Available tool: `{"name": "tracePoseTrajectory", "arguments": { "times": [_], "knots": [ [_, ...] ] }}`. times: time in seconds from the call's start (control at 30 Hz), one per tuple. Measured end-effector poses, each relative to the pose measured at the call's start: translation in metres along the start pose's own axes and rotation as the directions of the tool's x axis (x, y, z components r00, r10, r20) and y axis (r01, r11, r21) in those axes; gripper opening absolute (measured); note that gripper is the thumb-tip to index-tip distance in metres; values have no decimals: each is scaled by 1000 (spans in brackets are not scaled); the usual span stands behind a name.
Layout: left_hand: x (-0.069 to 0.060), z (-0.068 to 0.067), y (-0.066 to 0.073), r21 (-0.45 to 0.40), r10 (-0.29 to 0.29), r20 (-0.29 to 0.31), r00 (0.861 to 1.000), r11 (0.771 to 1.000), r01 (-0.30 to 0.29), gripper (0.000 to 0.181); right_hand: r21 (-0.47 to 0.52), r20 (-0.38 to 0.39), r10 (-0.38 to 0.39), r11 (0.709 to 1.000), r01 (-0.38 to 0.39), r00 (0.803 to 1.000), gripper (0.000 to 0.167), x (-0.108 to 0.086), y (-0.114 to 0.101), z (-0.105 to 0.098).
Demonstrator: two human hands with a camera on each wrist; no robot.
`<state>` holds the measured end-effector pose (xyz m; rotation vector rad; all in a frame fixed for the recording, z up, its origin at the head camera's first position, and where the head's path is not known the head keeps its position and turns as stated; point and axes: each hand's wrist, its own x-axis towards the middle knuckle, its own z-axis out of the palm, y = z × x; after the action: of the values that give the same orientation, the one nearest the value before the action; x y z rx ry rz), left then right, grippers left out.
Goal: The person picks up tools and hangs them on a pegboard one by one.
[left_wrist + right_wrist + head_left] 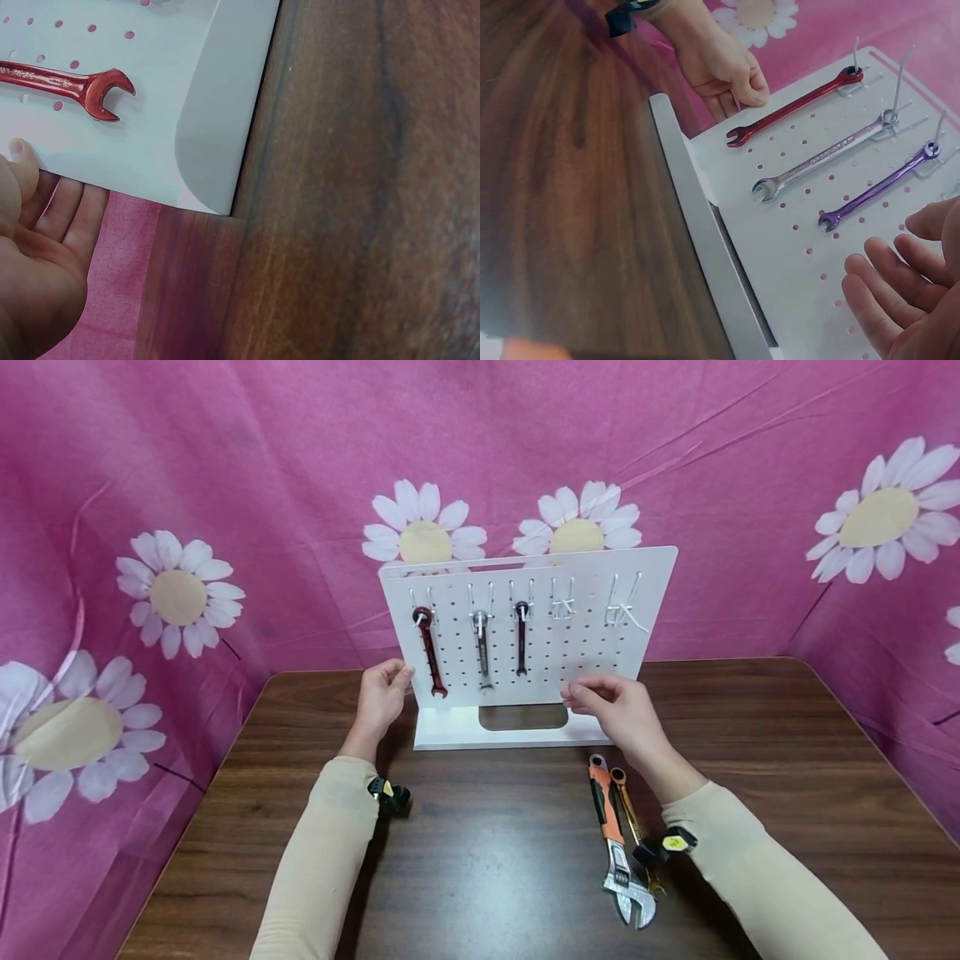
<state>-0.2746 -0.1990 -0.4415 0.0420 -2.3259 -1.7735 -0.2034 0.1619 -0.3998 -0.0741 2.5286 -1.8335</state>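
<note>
My left hand pinches the left edge of the white pegboard, thumb on the front and fingers behind. On the board's hooks hang a red wrench, a silver wrench and a purple wrench, which looks dark from the head. My right hand is in front of the board's lower right part, fingers loosely bent and holding nothing. Below it on the table lie an adjustable wrench with an orange and black handle and a gold wrench, partly hidden by the right wrist camera.
Two sets of white hooks on the board's right side carry no tool. The board stands on a white base with a cut-out slot. Around it is the dark wooden table, with a pink flowered cloth behind.
</note>
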Motion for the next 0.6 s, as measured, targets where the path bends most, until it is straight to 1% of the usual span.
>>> {"name": "tracePoseTrajectory", "arguments": {
  "times": [0.17, 0.27, 0.43, 0.6],
  "knots": [
    [0, 0, 0, 3, 5, -4, 1000, 1000, -5, 22, -67, 14, -22, 997, 22, 1000, 36, -18, 5, -10],
    [1, 1, 0, 0, 11, -6, 1000, 1000, -11, 22, -77, 22, -22, 997, 23, 1000, 32, -28, 9, -16],
    [0, 0, 0, -3, 18, -8, 1000, 1000, -18, 21, -92, 42, 6, 996, -2, 999, 31, -44, 16, -24],
    [1, 0, -1, -23, 4, -1, 1000, 1000, -4, 21, -121, 55, 27, 992, -21, 998, 30, -59, 22, -33]
  ]
}}
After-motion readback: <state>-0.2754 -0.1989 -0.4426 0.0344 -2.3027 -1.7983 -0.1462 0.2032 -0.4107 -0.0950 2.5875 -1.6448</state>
